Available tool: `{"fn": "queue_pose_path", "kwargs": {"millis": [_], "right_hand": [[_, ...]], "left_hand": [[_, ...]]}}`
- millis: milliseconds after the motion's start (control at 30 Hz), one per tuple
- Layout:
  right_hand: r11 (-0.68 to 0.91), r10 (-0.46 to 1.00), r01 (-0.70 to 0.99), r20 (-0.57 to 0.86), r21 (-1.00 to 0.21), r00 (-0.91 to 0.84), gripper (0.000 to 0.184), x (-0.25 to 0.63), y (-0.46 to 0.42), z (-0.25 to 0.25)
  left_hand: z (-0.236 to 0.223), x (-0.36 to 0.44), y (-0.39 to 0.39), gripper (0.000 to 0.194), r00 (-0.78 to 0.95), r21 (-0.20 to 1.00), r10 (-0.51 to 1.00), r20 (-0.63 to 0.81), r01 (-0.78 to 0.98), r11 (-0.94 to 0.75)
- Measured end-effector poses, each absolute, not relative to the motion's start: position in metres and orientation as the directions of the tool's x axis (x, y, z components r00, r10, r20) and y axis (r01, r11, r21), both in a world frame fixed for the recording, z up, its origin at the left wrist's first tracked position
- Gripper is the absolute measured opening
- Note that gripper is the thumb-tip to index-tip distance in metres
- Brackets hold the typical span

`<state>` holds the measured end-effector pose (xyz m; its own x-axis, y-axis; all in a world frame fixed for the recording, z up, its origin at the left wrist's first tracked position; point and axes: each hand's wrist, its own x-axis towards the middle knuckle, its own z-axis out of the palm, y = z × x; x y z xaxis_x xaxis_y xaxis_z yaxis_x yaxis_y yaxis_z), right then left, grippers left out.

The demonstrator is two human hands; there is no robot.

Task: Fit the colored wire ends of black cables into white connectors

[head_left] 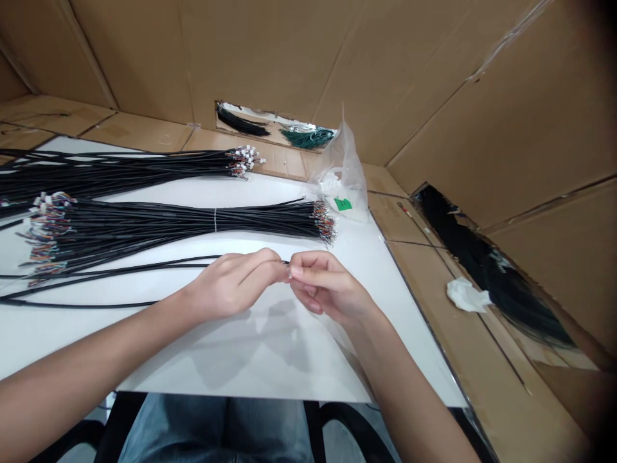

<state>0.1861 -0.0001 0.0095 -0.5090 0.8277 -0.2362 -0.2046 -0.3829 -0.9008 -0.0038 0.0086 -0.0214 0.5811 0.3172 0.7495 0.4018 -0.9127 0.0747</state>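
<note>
Near the middle of the frame, the left hand [241, 283] and the right hand [332, 283] meet fingertip to fingertip above the white counter [241, 373]. The left fingers are drawn together, apparently around the end of a black cable [202, 258] that comes in from the left edge; the hand hides most of that end, and which of the loose cables there it belongs to I cannot tell. The right thumb and forefinger are pinched, with no visible gap, on a small pale piece [290, 272] at the meeting point, the other fingers curling loosely below. Since the piece is tiny and mostly covered, a slight slip of the pinch could drop it onto the pale counter, where it would be hard to spot. Poor sight of the contact could also let a fine wire bend or sit askew, and pressing too hard might crush it. The loose cables trail to the left, so a snag or tug there could pull the end out of line. The tied bundle [183, 222] lies just beyond the left hand, and an elbow or wrist sweep might disturb it; the clear plastic bag [354, 173], upper right of centre, looks light enough to tip if knocked.
</note>
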Motion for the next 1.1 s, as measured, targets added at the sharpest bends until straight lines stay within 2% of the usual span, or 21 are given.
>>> {"fn": "queue_pose_path", "kwargs": {"millis": [200,300,467,633,733,967,1100], "right_hand": [[-0.303,0.862,-0.221,-0.167,-0.927,-0.479,0.017,0.188,0.0,0.006],[-0.277,0.869,-0.201,-0.155,-0.94,-0.471,0.018,0.189,0.002,0.005],[-0.294,0.866,-0.216,-0.163,-0.931,-0.474,0.018,0.19,0.003,0.005],[-0.307,0.865,-0.225,-0.173,-0.925,-0.471,0.016,0.191,0.002,0.006],[-0.329,0.86,-0.212,-0.2,-0.92,-0.469,0.015,0.191,0.003,0.006],[-0.41,0.838,-0.18,-0.292,-0.894,-0.46,0.017,0.191,0.005,0.005],[-0.465,0.82,-0.204,-0.331,-0.862,-0.467,0.021,0.189,0.006,0.007]], "left_hand": [[-0.019,0.0,0.011,0.009,0.491,0.4,0.451,0.746,0.212,-0.892],[-0.015,0.001,0.01,0.008,0.475,0.498,0.506,0.72,0.153,-0.853],[-0.012,0.0,0.01,0.01,0.478,0.547,0.532,0.699,0.121,-0.828],[-0.006,-0.005,0.013,0.009,0.544,0.488,0.485,0.685,0.153,-0.86],[-0.003,-0.008,0.015,0.008,0.57,0.491,0.506,0.647,0.196,-0.849],[-0.004,-0.004,0.016,0.008,0.475,0.632,0.622,0.623,0.162,-0.757],[-0.004,-0.002,0.015,0.008,0.432,0.74,0.719,0.544,0.156,-0.654]]}}
